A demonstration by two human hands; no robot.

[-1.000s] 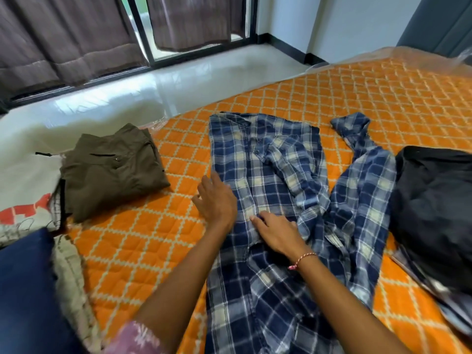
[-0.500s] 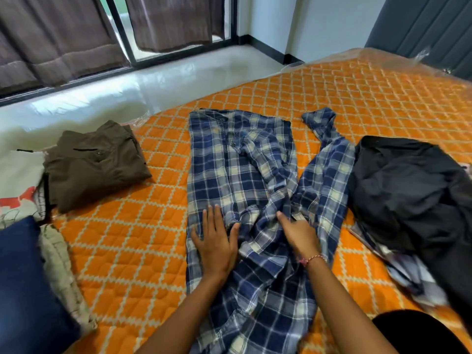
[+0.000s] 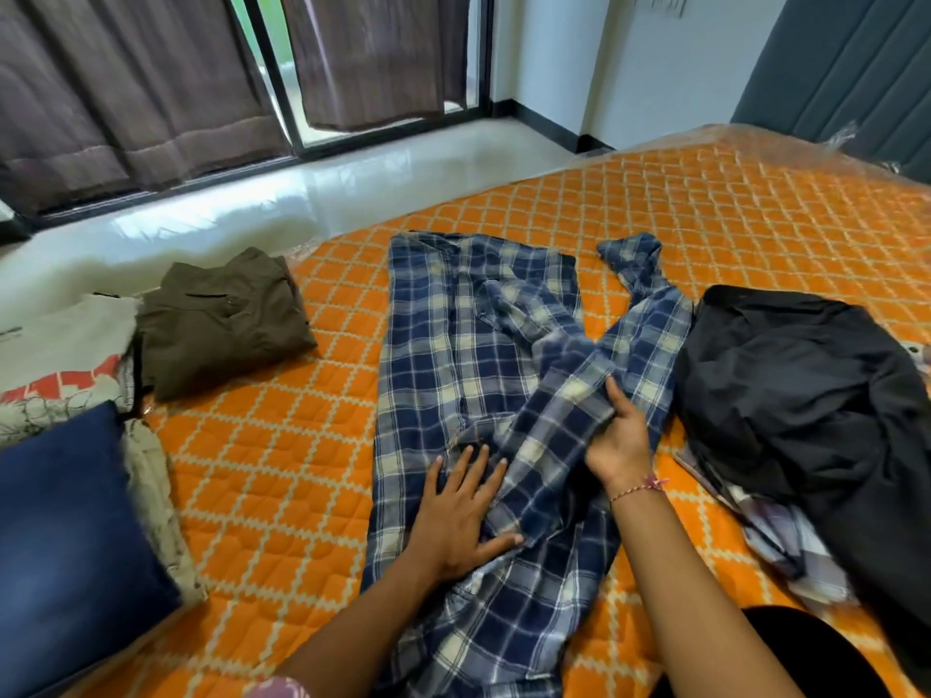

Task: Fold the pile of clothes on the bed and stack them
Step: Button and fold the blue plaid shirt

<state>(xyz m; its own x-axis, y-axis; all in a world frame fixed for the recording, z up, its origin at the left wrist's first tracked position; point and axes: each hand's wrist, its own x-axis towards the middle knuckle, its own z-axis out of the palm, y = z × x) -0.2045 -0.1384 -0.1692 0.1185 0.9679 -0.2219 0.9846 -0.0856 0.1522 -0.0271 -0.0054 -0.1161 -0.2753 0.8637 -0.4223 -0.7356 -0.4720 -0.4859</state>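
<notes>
The right hand (image 3: 617, 443) pinches a fold of the plaid shirt (image 3: 478, 355), fingers tucked under the cloth and hidden. The left hand (image 3: 461, 516) lies flat on the shirt, fingers spread. The soft checked shirt lies lengthwise on the quilted orange bed (image 3: 272, 476), its hem cut off below. A crumpled black garment (image 3: 806, 395) sits just right; folded olive trousers (image 3: 221, 319) left. No writing is legible.

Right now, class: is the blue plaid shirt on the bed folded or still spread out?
Mostly spread out. The plaid shirt lies lengthwise on the bed, one sleeve folded across it.
</notes>
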